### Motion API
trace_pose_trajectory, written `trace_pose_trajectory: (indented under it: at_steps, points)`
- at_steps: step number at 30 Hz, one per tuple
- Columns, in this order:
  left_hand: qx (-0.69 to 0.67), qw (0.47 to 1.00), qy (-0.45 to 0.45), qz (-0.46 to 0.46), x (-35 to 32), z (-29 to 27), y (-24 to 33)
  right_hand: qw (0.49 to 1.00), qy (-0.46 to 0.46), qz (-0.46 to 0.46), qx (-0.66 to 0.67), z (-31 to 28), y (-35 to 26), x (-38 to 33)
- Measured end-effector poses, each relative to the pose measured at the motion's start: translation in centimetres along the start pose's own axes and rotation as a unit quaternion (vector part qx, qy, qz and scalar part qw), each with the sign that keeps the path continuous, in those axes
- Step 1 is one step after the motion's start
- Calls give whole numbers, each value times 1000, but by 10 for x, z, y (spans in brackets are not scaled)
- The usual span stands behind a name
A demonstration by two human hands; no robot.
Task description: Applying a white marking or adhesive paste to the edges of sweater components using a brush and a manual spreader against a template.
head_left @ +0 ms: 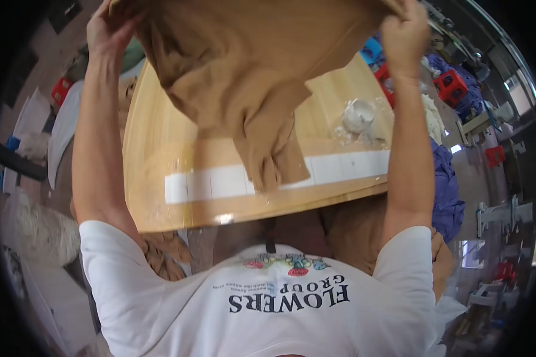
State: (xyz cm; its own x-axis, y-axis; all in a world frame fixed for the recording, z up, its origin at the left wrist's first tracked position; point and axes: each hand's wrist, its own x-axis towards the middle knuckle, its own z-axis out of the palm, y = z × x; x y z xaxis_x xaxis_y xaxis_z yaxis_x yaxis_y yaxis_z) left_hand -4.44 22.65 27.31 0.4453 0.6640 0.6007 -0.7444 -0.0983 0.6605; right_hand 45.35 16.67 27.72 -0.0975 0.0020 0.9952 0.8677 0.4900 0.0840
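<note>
A brown garment [238, 65] is stretched between my two raised hands over the wooden table. My left hand [110, 31] grips its upper left edge, fingers partly hidden by the cloth. My right hand [406, 38] is closed on the upper right corner and slightly blurred. A narrow part, much like a sleeve, hangs down from the middle. Its end reaches the white strip [345, 168] along the table's near side. The garment's top runs out of the picture.
The pale wooden table [149, 160] has a rounded outline. A small whitish round container [358, 116] stands on its right side. Brown cloth [357, 232] lies below the near edge. Purple fabric [446, 184] is piled at the right, near red stools [451, 87] and sewing machines.
</note>
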Motion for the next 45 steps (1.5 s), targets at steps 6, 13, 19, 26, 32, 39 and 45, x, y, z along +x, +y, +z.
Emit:
trace_pose_trajectory:
  at_steps: [6, 13, 19, 26, 32, 39, 45]
  points:
    - [88, 853, 505, -100, -102, 22, -109, 794, -458, 239, 319, -49, -93, -155]
    - [73, 745, 646, -147, -143, -29, -151, 722, -633, 225, 166, 49, -73, -252]
    - [395, 758, 451, -258, -194, 42, -129, 925, -357, 70, 106, -23, -45, -189]
    - [187, 769, 420, -444, -266, 61, -183, 852, -516, 15, 89, -98, -40, -278]
    - [157, 799, 386, -433, -279, 65, -185, 839, -536, 6, 99, -111, -42, -282]
    - [169, 779, 389, -462, -291, 56, -190, 831, -547, 9, 98, -117, -45, -288]
    - [182, 773, 396, -461, -284, 66, -188, 827, -552, 22, 106, -118, -44, -293]
